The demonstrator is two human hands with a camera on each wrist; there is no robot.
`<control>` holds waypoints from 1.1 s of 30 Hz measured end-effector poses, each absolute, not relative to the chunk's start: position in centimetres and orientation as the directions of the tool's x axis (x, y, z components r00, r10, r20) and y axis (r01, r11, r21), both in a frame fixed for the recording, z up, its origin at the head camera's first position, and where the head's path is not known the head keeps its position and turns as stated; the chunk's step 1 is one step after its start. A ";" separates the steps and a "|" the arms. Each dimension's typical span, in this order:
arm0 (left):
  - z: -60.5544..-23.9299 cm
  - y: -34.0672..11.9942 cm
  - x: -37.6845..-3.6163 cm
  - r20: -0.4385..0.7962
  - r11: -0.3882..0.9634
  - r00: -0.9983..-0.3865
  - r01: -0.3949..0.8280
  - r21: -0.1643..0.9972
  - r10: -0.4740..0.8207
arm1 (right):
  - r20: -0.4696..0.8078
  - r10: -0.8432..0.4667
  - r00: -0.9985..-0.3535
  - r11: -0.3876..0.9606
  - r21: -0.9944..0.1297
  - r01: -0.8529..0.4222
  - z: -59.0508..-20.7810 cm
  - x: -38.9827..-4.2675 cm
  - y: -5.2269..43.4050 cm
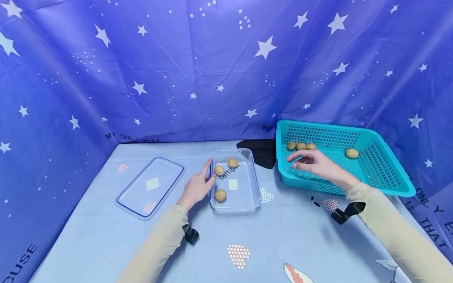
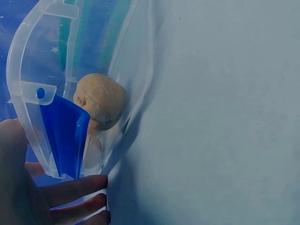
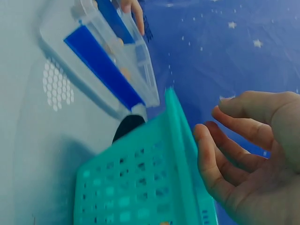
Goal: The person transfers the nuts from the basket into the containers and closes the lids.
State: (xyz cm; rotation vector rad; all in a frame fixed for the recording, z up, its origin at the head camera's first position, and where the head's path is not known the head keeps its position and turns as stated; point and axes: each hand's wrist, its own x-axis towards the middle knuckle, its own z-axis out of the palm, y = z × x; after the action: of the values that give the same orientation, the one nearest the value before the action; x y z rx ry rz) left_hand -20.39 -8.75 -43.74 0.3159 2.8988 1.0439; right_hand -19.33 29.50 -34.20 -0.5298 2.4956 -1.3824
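A clear box (image 1: 244,201) with blue side latches sits mid-table, holding three walnuts: one at the back (image 1: 232,162), one by the left wall (image 1: 219,170) and one at the front left (image 1: 220,195). My left hand (image 1: 197,186) rests against its left side, fingers extended along the outer wall and thumb at the rim. Over the near left part of a teal basket (image 1: 400,188), my right hand (image 1: 316,163) hovers with loosely bent fingers and nothing between them. Several walnuts lie in the basket, a cluster (image 1: 301,146) at the back left and one (image 1: 352,153) farther right.
Left of the box lies a clear lid (image 1: 172,189) with a blue seal. A black patch (image 1: 260,151) shows on the cloth between box and basket. Blue star-printed curtains (image 1: 198,70) enclose the table (image 1: 212,247) at the back and sides.
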 end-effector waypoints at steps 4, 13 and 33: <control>-43.7 -8.7 -20.4 0.025 0.761 -0.978 0.176 0.625 0.205 | -0.034 -0.384 -0.923 0.512 -0.840 -0.182 -34.4 -19.7 30.5; -43.7 -8.6 -20.5 0.021 0.767 -0.979 0.172 0.618 0.203 | -0.005 -0.320 -0.947 0.539 -0.824 -0.177 -33.7 -20.3 32.8; -43.5 -8.6 -20.5 -0.006 0.784 -0.975 0.174 0.596 0.220 | -0.020 -0.179 -0.984 0.616 -0.782 -0.097 -32.7 -21.7 37.5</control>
State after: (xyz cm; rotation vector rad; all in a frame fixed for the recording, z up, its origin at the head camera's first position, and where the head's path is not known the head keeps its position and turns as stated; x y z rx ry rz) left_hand -20.47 -8.60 -43.49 0.3203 2.8958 0.9559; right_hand -21.68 37.49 -32.69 -0.2340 2.7371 -1.3156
